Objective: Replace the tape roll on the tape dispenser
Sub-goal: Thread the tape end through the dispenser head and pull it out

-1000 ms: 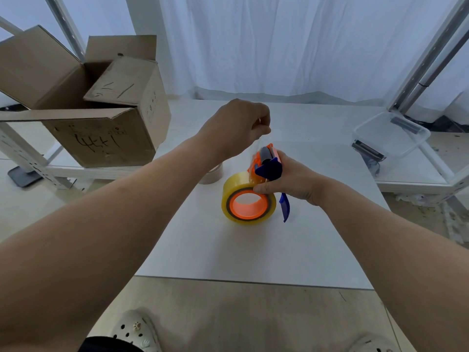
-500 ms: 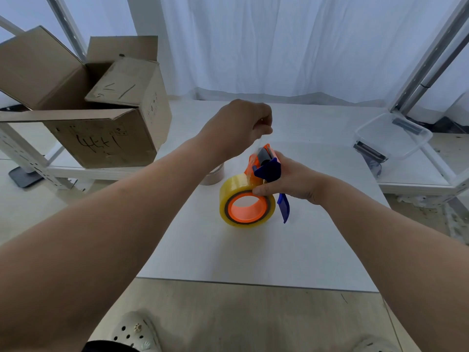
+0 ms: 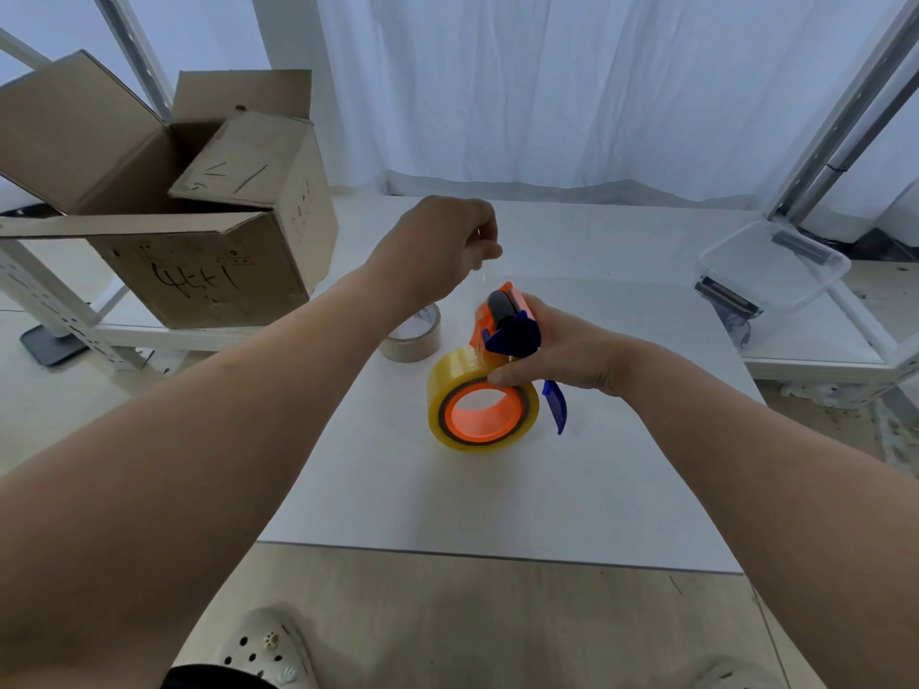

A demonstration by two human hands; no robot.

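The right hand is closed around the dispenser near the middle of the table, well in from every edge, with the roller end tilted up toward the far edge. That hold steadies the tool so the other hand can work. The yellow roll sits on the orange hub, so the swap itself looks done and only the threading seems left. The roll's open face is turned toward the near edge, its lower rim at or just above the tabletop.

The left hand hovers above and beyond the roller, its fingertips pinched together. It appears to be pulling the clear tape end up from the roller, though the film is too faint to be sure. Drawing it up and away keeps the sticky side off the frame and fingers.

A spent core lies just left of the dispenser, partly under the left wrist, set aside out of the working path.

Counted: one dispenser, one full roll, one core. One open carton stands on a side shelf off the left edge. One clear tub sits on a shelf off the right edge, with something dark beneath it.
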